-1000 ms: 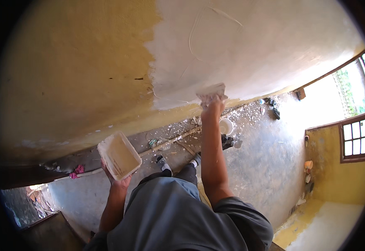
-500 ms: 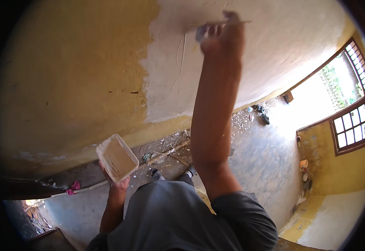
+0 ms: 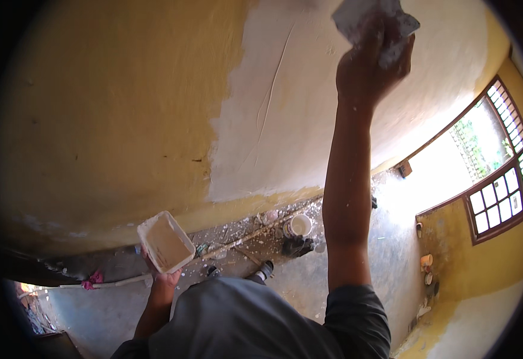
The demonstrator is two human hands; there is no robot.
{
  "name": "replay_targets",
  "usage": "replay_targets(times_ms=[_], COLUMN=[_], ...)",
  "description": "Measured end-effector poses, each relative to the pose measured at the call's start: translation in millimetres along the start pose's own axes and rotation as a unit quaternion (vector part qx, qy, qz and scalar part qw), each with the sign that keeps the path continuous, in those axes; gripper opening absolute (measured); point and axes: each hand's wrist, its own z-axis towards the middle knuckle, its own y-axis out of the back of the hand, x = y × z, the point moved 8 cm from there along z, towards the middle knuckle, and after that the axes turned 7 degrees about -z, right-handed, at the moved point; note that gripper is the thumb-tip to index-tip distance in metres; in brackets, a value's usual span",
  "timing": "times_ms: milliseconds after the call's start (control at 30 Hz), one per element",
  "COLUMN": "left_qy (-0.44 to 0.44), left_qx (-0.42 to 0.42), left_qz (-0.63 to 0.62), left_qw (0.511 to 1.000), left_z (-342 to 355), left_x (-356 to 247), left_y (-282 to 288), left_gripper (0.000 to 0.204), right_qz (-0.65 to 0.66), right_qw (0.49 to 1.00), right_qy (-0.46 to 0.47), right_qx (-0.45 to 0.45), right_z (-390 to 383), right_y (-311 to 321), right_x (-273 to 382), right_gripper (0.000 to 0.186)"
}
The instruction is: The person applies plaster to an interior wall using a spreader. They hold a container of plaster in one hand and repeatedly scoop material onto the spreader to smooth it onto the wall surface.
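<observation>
My left hand (image 3: 164,277), low on the left, is closed on the near edge of a shallow rectangular tray (image 3: 185,261). Beige-white putty (image 3: 164,242) coats the tray's inside. High on the right, my right arm stretches up to the wall and my right hand (image 3: 370,69) grips a putty knife (image 3: 357,17) with a broad, flat, smeared face. Its handle is mostly covered by my fingers. Behind it the wall (image 3: 309,96) bears a whitish coat with thin raised ridges; bare yellow wall (image 3: 123,107) lies to the left.
A white bucket (image 3: 301,225) stands on the floor by the wall, beside a dark bundle (image 3: 298,246). A long pole (image 3: 243,239) lies along the wall base among white flakes. A pink cloth (image 3: 92,279) is at the left. Barred windows (image 3: 501,197) and small containers (image 3: 426,261) are at the right.
My right hand has moved up and to the right with the putty knife, and its flat face has turned into view. The bucket now shows beside my arm. The tray stays in my left hand.
</observation>
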Motion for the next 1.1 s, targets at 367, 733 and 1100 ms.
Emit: replay_targets(times_ms=[367, 733, 1100], left_qy=[-0.028, -0.009, 0.033], left_qx=[-0.016, 0.052, 0.059], left_qz=[0.016, 0.024, 0.033], left_qw=[0.999, 0.998, 0.997], left_z=[9.8, 3.2, 7.4], left_x=[16.7, 8.5, 20.2], left_y=[-25.2, -41.8, -46.6], left_gripper=[0.068, 0.07, 0.069], right_qz=[-0.112, -0.15, -0.141], right_qw=[0.949, 0.913, 0.869], right_qy=[0.287, 0.231, -0.468], right_qx=[0.066, 0.3, 0.079], right_z=[136.0, -53.6, -111.6], right_y=[-28.6, -9.6, 108.9], right_x=[17.5, -0.9, -136.0], right_gripper=[0.02, 0.052, 0.02])
